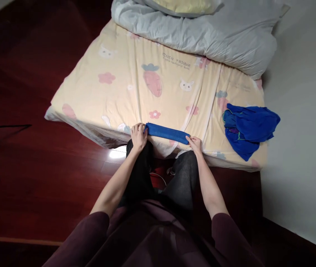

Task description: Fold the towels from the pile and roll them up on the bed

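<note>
We hold the folded blue cloth by its ends on the bed, left grip and right grip closed on it.

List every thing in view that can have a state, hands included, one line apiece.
Pale yellow, carrot-and-rabbit-print fabric sheet, spread out, creased.
Long, narrow blue cloth strip, flat, apparently folded.
Bare left hand, at the strip's left end, apparently gripping.
Bare right hand, pinching its right end.
Bright blue, green-edged fabric heap, crumpled.
Thick, pale grey fabric quilt, bunched up.
Pale yellow, soft pillow, partly out of frame.
</note>
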The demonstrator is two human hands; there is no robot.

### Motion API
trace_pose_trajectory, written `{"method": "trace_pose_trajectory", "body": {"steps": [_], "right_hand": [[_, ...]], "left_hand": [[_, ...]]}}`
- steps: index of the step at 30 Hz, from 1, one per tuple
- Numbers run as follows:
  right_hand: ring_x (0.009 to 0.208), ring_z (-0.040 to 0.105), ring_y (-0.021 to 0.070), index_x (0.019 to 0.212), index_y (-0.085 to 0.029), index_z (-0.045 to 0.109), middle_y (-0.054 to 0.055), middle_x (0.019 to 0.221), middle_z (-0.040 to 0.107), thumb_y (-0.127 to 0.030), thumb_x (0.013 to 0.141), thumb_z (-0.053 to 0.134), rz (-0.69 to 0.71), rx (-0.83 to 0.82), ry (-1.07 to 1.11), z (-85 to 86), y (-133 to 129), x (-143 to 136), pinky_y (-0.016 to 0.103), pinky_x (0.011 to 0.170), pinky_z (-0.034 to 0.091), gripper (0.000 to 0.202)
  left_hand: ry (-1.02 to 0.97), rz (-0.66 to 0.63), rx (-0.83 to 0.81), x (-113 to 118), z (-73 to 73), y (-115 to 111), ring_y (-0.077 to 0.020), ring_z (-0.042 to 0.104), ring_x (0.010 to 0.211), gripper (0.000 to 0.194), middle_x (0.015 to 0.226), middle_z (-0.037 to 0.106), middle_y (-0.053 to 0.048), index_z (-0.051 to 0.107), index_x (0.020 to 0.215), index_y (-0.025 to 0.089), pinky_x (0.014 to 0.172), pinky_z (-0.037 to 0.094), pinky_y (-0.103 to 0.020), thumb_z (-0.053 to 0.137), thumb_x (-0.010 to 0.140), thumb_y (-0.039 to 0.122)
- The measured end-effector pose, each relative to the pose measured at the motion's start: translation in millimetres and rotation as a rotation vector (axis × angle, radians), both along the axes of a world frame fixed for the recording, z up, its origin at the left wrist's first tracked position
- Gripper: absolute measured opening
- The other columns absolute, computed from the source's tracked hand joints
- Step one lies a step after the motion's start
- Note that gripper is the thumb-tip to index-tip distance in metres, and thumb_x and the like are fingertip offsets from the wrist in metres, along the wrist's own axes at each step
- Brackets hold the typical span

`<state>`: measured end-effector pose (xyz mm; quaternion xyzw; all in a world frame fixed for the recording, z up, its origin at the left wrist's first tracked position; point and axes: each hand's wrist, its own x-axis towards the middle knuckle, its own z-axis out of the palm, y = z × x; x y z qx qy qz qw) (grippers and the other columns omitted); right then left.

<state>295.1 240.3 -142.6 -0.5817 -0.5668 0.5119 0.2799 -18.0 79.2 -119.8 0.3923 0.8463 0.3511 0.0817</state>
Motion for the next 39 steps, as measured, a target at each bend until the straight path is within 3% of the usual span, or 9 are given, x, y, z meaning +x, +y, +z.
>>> {"method": "trace_pose_trajectory", "body": {"steps": [3, 6, 12, 16, 19, 23, 27, 32, 39], "right_hand": [[0.045, 0.048, 0.0106, 0.07, -0.021, 0.061, -0.003, 0.053, 0.059, -0.081, 0.055, 0.083, 0.012, 0.02, 0.018, -2.3, -0.3, 0.4, 0.023, 0.04, 0.038, 0.066], [0.045, 0.048, 0.0105, 0.069, -0.021, 0.06, -0.003, 0.053, 0.058, -0.081, 0.054, 0.083, 0.016, 0.024, 0.048, -2.8, 0.0, 0.5, 0.023, 0.039, 0.038, 0.066], [0.046, 0.052, 0.012, 0.068, -0.022, 0.06, -0.002, 0.054, 0.06, -0.082, 0.055, 0.081, 0.03, 0.019, 0.093, 0.8, -1.9, 0.4, 0.023, 0.04, 0.038, 0.065], [0.047, 0.053, 0.0131, 0.066, -0.021, 0.061, 0.0, 0.055, 0.062, -0.08, 0.056, 0.082, 0.024, 0.022, 0.132, 2.8, -3.7, 0.1, 0.024, 0.04, 0.04, 0.063], [0.046, 0.054, 0.0134, 0.066, -0.02, 0.063, 0.001, 0.055, 0.063, -0.078, 0.057, 0.083, 0.02, 0.021, 0.166, 0.8, -3.3, -0.1, 0.024, 0.04, 0.04, 0.062], [0.046, 0.056, 0.0145, 0.067, -0.02, 0.064, 0.002, 0.056, 0.065, -0.077, 0.058, 0.082, 0.019, 0.039, 0.174, -5.0, -1.5, -0.6, 0.025, 0.04, 0.039, 0.06], [0.048, 0.06, 0.0165, 0.067, -0.02, 0.065, 0.005, 0.06, 0.069, -0.076, 0.058, 0.083, 0.023, 0.04, 0.189, -6.2, -1.6, -0.3, 0.026, 0.04, 0.041, 0.06], [0.049, 0.06, 0.0169, 0.066, -0.02, 0.065, 0.006, 0.061, 0.07, -0.08, 0.058, 0.082, 0.042, 0.047, 0.215, -5.7, -2.4, 1.3, 0.026, 0.042, 0.042, 0.062], [0.05, 0.06, 0.018, 0.064, -0.022, 0.064, 0.005, 0.058, 0.068, -0.08, 0.062, 0.08, 0.081, 0.098, 0.262, -15.0, -1.4, 2.1, 0.028, 0.047, 0.044, 0.061]], "left_hand": [[0.203, -0.375, 0.079, 39.4, 4.9, -10.1, -0.0288, 0.037, 0.157, 0.048, 0.166, 0.045, -0.013, 0.058, 0.149, 0.021, 0.129, 0.026, -0.049, 0.045, 0.103, 0.029], [0.254, -0.713, 0.044, 65.7, 3.7, -4.4, -0.0276, 0.025, 0.163, 0.057, 0.172, 0.034, -0.011, 0.049, 0.158, 0.018, 0.134, 0.018, -0.048, 0.045, 0.102, 0.028], [0.235, -0.756, -0.06, 68.6, -9.8, 10.8, -0.0273, 0.024, 0.163, 0.067, 0.173, 0.031, -0.013, 0.036, 0.165, 0.012, 0.135, 0.016, -0.049, 0.044, 0.1, 0.028], [0.172, -0.646, -0.066, 74.1, -11.6, -3.9, -0.0282, 0.026, 0.162, 0.065, 0.171, 0.034, -0.016, 0.041, 0.16, 0.01, 0.135, 0.018, -0.052, 0.046, 0.096, 0.021], [-0.046, -0.495, -0.017, 93.7, -9.8, -22.0, -0.031, 0.031, 0.16, 0.058, 0.168, 0.039, -0.018, 0.053, 0.149, 0.011, 0.133, 0.027, -0.053, 0.055, 0.092, 0.02], [-0.774, -0.18, 0.073, 123.5, -7.0, -22.5, -0.033, 0.064, 0.133, 0.04, 0.14, 0.066, -0.019, 0.066, 0.125, 0.017, 0.115, 0.051, -0.052, 0.074, 0.087, 0.028], [-1.458, 0.213, 0.287, 128.1, -1.5, 14.4, -0.0241, 0.075, 0.106, 0.026, 0.106, 0.075, -0.015, 0.069, 0.101, 0.015, 0.103, 0.059, -0.038, 0.084, 0.082, 0.024], [-1.489, 0.399, 0.368, 105.2, 6.4, 51.4, -0.015, 0.073, 0.082, 0.014, 0.078, 0.066, -0.004, 0.065, 0.089, 0.018, 0.09, 0.061, -0.026, 0.077, 0.089, 0.025], [-1.363, 0.453, 0.491, 85.1, 9.5, 77.4, -0.0185, 0.072, 0.097, 0.025, 0.089, 0.074, -0.002, 0.068, 0.098, 0.024, 0.088, 0.06, -0.029, 0.082, 0.081, 0.034]]}}
